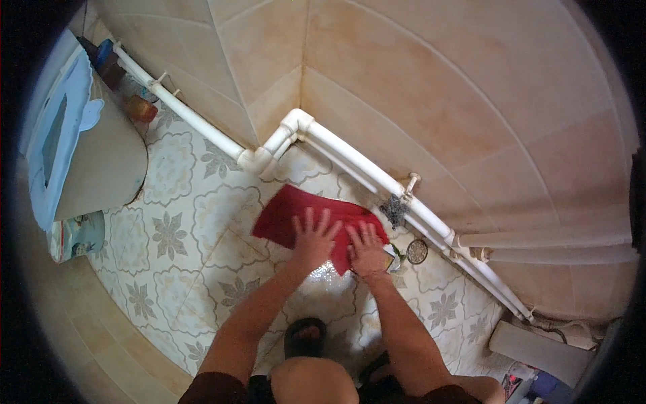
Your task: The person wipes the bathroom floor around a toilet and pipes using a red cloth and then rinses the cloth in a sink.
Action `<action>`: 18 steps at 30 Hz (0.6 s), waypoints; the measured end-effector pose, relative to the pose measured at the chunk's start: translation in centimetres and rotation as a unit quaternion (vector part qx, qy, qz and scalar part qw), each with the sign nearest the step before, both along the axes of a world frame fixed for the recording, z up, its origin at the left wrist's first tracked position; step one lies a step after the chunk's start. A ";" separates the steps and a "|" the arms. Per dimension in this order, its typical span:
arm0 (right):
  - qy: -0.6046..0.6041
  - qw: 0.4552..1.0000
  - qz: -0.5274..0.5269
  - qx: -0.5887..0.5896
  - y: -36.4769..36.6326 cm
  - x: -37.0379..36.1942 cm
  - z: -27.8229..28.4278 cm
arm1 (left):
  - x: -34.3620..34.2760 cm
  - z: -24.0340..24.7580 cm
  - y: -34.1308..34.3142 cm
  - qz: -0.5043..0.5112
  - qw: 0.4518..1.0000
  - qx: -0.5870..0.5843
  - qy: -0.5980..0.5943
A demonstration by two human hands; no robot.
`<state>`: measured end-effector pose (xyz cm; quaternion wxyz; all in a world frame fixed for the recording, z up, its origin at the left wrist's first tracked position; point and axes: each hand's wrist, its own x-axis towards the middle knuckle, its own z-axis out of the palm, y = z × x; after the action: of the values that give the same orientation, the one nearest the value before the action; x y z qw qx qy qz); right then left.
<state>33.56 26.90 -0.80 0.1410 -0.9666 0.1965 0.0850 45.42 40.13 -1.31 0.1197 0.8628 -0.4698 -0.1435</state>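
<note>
A red cloth (289, 215) lies spread on the patterned tile floor (171, 236), close to the corner of the wall. My left hand (315, 240) rests flat on its middle with the fingers spread. Beside it my right hand (366, 252) presses on the cloth's right part, its fingers also apart. Wet, shining tile shows just below the cloth between my wrists. A small white and green object (395, 258) is partly hidden by my right hand; I cannot make out its kind.
White pipes (356, 158) run low along the tiled wall, with a dark scrubber-like clump (393, 211) against them. A round drain (417, 251) sits right of my hands. At left stand a toilet (101, 155) and a printed bucket (84, 236). My sandalled foot (305, 339) is below.
</note>
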 end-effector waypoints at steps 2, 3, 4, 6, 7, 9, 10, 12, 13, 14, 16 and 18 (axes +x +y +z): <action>0.023 0.996 -0.081 -0.023 -2.2 -1.7 0.4 | -1.1 1.1 -3.4 -0.095 0.995 0.000 0.024; 0.060 0.991 -0.120 -0.024 -2.8 -2.2 0.7 | -1.3 1.3 -4.4 -0.156 0.987 0.002 0.034; 0.066 0.987 -0.139 -0.047 -3.0 -3.1 0.6 | -2.3 -1.1 -4.7 -0.192 0.977 -0.083 -0.029; 0.031 0.984 -0.173 -0.016 -2.1 -3.7 1.0 | -1.7 -1.2 -5.1 -0.187 0.979 -0.075 -0.014; -0.008 0.976 -0.215 0.016 -1.8 -3.9 1.5 | -1.4 -1.0 -5.5 -0.189 0.980 -0.067 -0.003; -0.029 0.972 -0.227 0.045 -1.4 -3.7 0.8 | 0.9 -1.3 -6.2 -0.177 0.980 -0.088 -0.010; -0.023 0.976 -0.215 0.027 -0.9 -3.3 -0.1 | 2.6 -1.0 -6.4 -0.177 0.978 -0.113 0.001; 0.002 0.984 -0.176 0.033 -0.5 -1.6 -0.8 | 5.5 -1.4 -6.3 -0.155 0.980 -0.124 -0.003; 0.005 0.985 -0.172 0.033 -0.9 -0.1 -0.6 | 7.1 -1.1 -6.5 -0.150 0.981 -0.124 -0.001; 0.019 0.987 -0.150 0.059 -1.5 1.5 -0.2 | 8.6 -0.2 -6.7 -0.134 0.986 -0.102 0.005; 0.035 0.988 -0.125 0.085 -2.3 4.6 0.1 | 10.9 0.8 -6.4 -0.113 0.990 -0.079 0.012; 0.057 0.987 -0.119 0.087 -2.8 6.8 0.2 | 12.4 0.8 -5.5 -0.098 0.993 -0.063 0.000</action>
<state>40.40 24.07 -0.60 0.2218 -0.9138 0.3102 0.1396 57.87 34.60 -0.46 0.1594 0.8034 -0.5600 -0.1250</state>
